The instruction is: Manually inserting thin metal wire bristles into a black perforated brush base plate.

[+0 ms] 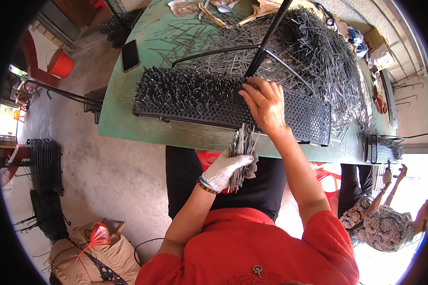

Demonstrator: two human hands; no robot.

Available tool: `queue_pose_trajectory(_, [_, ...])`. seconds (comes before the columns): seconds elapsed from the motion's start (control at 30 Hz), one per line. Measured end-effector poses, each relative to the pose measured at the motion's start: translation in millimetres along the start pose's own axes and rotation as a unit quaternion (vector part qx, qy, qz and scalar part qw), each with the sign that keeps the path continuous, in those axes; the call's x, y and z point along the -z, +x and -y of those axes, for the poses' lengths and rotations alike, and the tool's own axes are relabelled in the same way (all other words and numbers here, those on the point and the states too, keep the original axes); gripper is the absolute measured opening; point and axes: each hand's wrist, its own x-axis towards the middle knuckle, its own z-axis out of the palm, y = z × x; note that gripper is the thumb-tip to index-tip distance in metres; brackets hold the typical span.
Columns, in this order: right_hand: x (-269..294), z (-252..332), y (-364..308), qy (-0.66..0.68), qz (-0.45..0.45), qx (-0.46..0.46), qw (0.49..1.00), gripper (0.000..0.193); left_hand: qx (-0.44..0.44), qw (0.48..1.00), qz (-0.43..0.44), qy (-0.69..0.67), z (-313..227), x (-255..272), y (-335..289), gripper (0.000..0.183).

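A long black perforated rack (pixel 299 111) lies across the near edge of the green table. Thin dark strips (pixel 180 90) stand densely in the holes of its left and middle part, while the holes at its right end show bare. My left hand (pixel 223 168), in a white glove, is closed round an upright bundle of thin grey strips (pixel 245 142) just below the rack's front edge. Bare and bent at the fingers, my right hand (pixel 267 104) pinches down at the rack beside the last standing strips. Its fingertips hide whatever they hold.
Loose strips (pixel 318 61) heap behind the rack on the green table (pixel 114 102). A black post (pixel 259 59) with bent rods rises behind it. A phone (pixel 130 55) lies at the left. Another person (pixel 383 228) works at the right. Black racks (pixel 45 166) stack on the left.
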Motion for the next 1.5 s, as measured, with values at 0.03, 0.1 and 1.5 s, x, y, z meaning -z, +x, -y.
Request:
queue_pose_trajectory(0.03, [4.0, 1.7, 1.5, 0.000, 0.000, 0.000, 1.000, 0.018, 0.000, 1.000, 0.000, 0.000, 0.0, -0.3, -0.1, 0.022])
queue_pose_trajectory(0.1, [9.7, 4.0, 3.5, 0.005, 0.051, 0.004, 0.999, 0.019, -0.002, 1.000, 0.000, -0.003, 0.3, -0.7, -0.2, 0.023])
queue_pose_trajectory(1.5, [29.4, -6.5, -0.4, 0.342, -0.039, -0.372, 0.862, 0.021, 0.012, 1.000, 0.005, -0.005, 0.9, -1.3, 6.3, 0.026])
